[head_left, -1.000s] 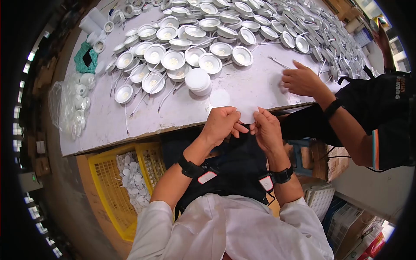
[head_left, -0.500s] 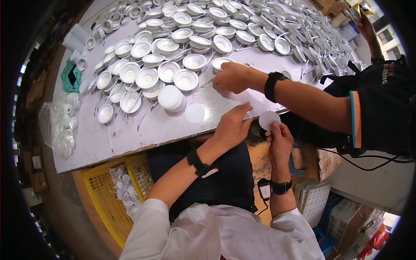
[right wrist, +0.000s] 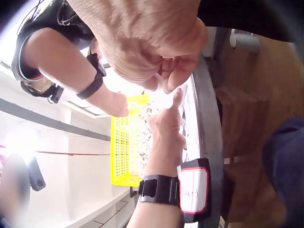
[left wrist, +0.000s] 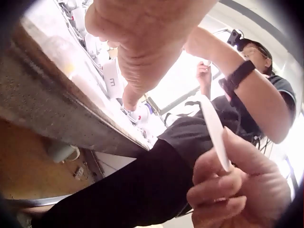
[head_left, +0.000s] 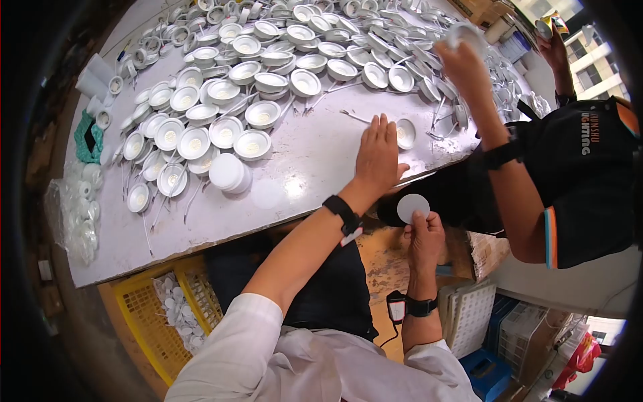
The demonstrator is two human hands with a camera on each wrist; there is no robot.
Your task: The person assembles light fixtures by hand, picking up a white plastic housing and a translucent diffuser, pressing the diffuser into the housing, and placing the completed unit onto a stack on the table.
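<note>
In the head view my left hand [head_left: 377, 157] reaches over the table's front part, fingers extended, beside a round white downlight [head_left: 406, 134] with its cable on the tabletop. Lower and to the right, my right hand [head_left: 425, 236] pinches a thin white disc [head_left: 413, 208] between thumb and fingers, in front of the table edge. The left wrist view shows this disc [left wrist: 216, 135] nearly edge-on. A stack of white discs [head_left: 229, 173] stands left on the table, and one more flat disc [head_left: 268, 193] lies beside it.
Many white downlights [head_left: 194, 142] with cables cover the table's back and left. At right, another person's blurred hand [head_left: 462, 67] is raised over them. A plastic bag of white parts [head_left: 79, 218] lies at the left edge. Below stands a yellow crate [head_left: 144, 328] with white pieces.
My hands have parted: the left moved right and forward to a downlight, the right keeps the disc. The other person's hand came in to the table by my left hand, then swung back right.
</note>
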